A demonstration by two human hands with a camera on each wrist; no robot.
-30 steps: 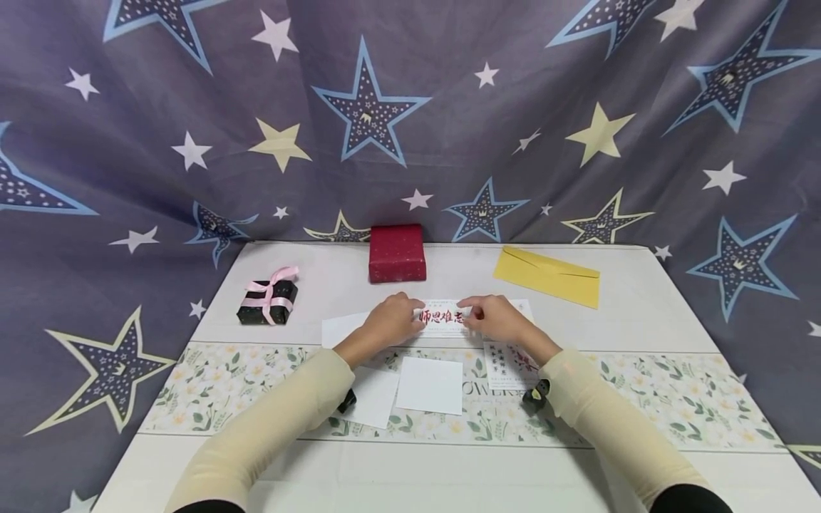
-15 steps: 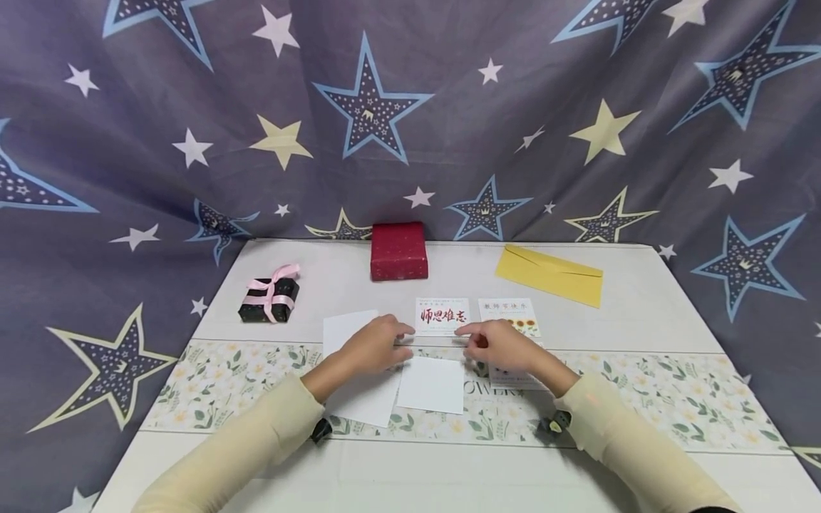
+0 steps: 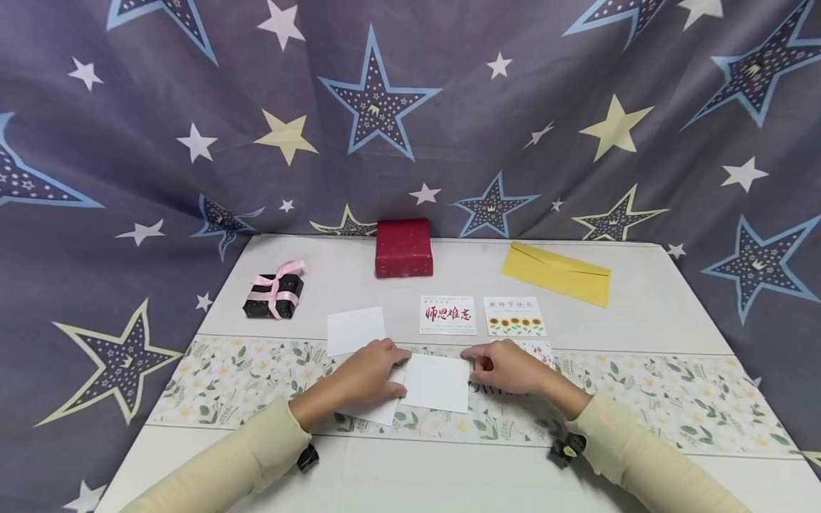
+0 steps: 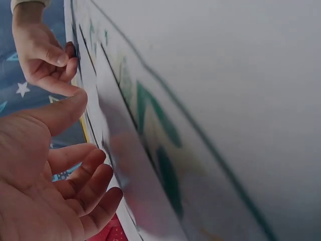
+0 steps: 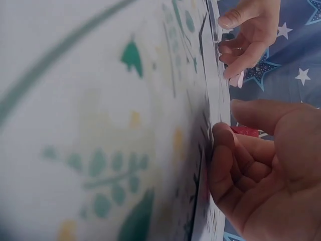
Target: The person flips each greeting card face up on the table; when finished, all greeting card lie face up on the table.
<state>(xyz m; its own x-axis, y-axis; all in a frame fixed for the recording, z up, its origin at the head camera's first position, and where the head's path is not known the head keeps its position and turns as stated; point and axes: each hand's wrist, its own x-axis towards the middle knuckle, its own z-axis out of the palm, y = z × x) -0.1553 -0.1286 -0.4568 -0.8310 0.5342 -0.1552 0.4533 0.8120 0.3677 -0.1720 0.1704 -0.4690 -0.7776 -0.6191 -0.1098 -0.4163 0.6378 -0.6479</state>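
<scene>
A square blank white card (image 3: 436,383) lies on the floral band of the tablecloth, between my two hands. My left hand (image 3: 368,374) is at its left edge, over another white sheet (image 3: 355,330); thumb and index finger are apart. At the card's upper right corner is my right hand (image 3: 509,367), index finger extended and the other fingers loosely bent. Whether either hand touches the card is hard to tell. Behind the hands lie a card with red lettering (image 3: 447,315) and a sunflower card (image 3: 514,317). My right hand partly covers another printed card (image 3: 539,350).
A red box (image 3: 403,248) stands at the back of the table. To its left is a black gift box (image 3: 274,294) with a pink ribbon. A yellow envelope (image 3: 556,273) lies back right. A star-patterned curtain (image 3: 410,121) hangs behind the table.
Both hands have left the red-lettered card and come nearer to me, down to the blank white card. The red-lettered card now lies uncovered beside the sunflower card.
</scene>
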